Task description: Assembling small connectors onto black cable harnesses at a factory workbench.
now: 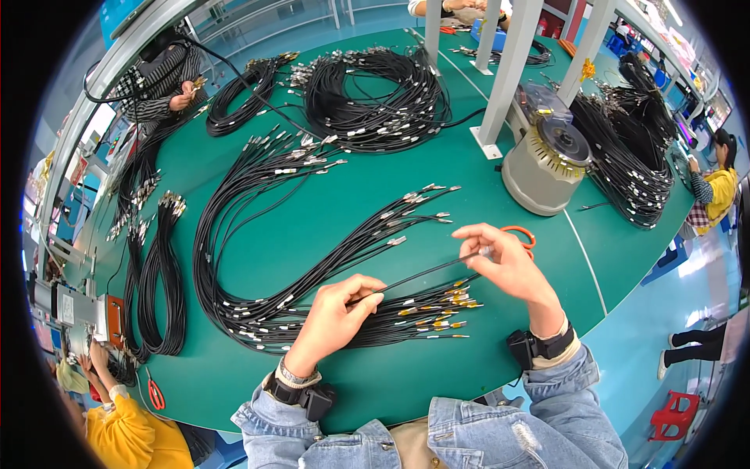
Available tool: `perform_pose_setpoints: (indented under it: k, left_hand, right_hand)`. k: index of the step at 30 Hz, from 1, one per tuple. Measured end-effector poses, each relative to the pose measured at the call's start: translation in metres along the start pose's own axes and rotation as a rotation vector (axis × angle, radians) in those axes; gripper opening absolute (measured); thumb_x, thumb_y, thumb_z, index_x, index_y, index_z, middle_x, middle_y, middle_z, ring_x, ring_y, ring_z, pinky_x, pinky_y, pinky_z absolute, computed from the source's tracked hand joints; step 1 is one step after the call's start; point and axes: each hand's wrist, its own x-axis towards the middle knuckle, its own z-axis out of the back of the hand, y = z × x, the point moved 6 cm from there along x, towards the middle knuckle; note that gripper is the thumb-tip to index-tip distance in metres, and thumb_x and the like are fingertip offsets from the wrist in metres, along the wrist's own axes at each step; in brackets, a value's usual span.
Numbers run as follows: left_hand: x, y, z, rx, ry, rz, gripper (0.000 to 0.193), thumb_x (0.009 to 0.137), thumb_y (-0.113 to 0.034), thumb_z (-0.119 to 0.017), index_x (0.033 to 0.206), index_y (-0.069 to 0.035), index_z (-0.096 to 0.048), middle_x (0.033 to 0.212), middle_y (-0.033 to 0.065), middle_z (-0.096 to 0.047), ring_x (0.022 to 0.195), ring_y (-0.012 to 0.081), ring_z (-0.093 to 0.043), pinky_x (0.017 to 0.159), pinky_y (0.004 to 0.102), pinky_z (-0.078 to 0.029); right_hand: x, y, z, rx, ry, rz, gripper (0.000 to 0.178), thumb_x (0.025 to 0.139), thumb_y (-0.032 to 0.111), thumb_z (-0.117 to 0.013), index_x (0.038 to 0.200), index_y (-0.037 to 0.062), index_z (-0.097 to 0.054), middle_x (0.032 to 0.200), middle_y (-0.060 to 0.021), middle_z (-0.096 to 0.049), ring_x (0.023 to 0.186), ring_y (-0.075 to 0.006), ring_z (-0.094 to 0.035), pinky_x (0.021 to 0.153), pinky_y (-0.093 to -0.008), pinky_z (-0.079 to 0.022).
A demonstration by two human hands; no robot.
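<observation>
My left hand [332, 316] is closed, thumb and fingers pinching a thin black cable [426, 273]. The cable runs taut up to my right hand [504, 262], which pinches its end near a small whitish piece. Below the hands lies a bundle of black cables [391, 332] whose ends carry yellow and white tags. The bundle curves round to the left, and another set of its ends [410, 205] fans out above my hands. Orange-handled scissors [523, 234] are partly hidden behind my right hand.
A large coil of black cables [375, 98] lies at the back of the green table [437, 172]. A grey round machine [545, 168] stands at the right beside white posts [508, 78]. Red-handled cutters [156, 391] lie at the lower left. Co-workers sit around the table, one in yellow [141, 434].
</observation>
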Motion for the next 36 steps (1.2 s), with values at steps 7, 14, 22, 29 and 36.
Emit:
perform_pose_setpoints:
  k: [7,14,22,29,36]
  left_hand:
    - [0.017,-0.024,-0.040,0.032,0.004,-0.097,0.016,0.083,-0.003,-0.064,0.098,0.001,-0.062,0.073,0.0039,-0.061,0.061,0.0067,-0.054,0.053,0.0217,-0.044]
    - [0.036,-0.053,-0.077,0.187,0.013,-0.222,0.019,0.078,-0.003,-0.068,0.097,-0.002,-0.063,0.071,0.0037,-0.059,0.053,0.0069,-0.047,0.047,0.0215,-0.038]
    - [0.039,-0.056,-0.080,0.233,-0.086,-0.260,0.013,0.077,-0.003,-0.070,0.089,-0.002,-0.065,0.071,0.0036,-0.058,0.049,0.0081,-0.046,0.045,0.0214,-0.037]
    - [0.045,-0.056,-0.092,0.153,-0.045,-0.289,0.011,0.079,-0.001,-0.068,0.089,0.001,-0.063,0.074,0.0055,-0.062,0.056,0.0080,-0.053,0.049,0.0211,-0.041]
    - [0.037,-0.057,-0.095,-0.032,-0.082,-0.226,0.009,0.081,0.001,-0.064,0.090,0.002,-0.063,0.073,0.0044,-0.062,0.060,0.0063,-0.055,0.052,0.0207,-0.043]
  right_hand:
    - [-0.022,0.011,0.015,0.231,-0.044,-0.029,0.016,0.087,0.002,-0.055,0.103,-0.0024,-0.058,0.087,-0.0059,-0.059,0.080,-0.0116,-0.056,0.073,-0.0251,-0.047]
    - [-0.027,-0.001,0.020,0.332,-0.101,-0.108,0.014,0.088,0.011,-0.059,0.094,-0.0015,-0.060,0.084,-0.0056,-0.061,0.075,-0.0112,-0.058,0.070,-0.0252,-0.048]
    - [-0.034,-0.007,0.024,0.262,-0.065,-0.134,0.013,0.089,0.013,-0.059,0.089,0.0003,-0.061,0.078,-0.0034,-0.061,0.070,-0.0099,-0.057,0.066,-0.0235,-0.047]
    - [-0.038,0.001,0.042,0.235,-0.152,-0.081,0.014,0.089,0.014,-0.059,0.089,0.0005,-0.062,0.077,-0.0025,-0.060,0.070,-0.0092,-0.056,0.065,-0.0231,-0.046]
    - [-0.062,0.015,0.189,-0.020,-0.916,0.192,0.018,0.087,0.016,-0.060,0.094,0.0003,-0.063,0.080,-0.0010,-0.060,0.074,-0.0078,-0.053,0.067,-0.0223,-0.043]
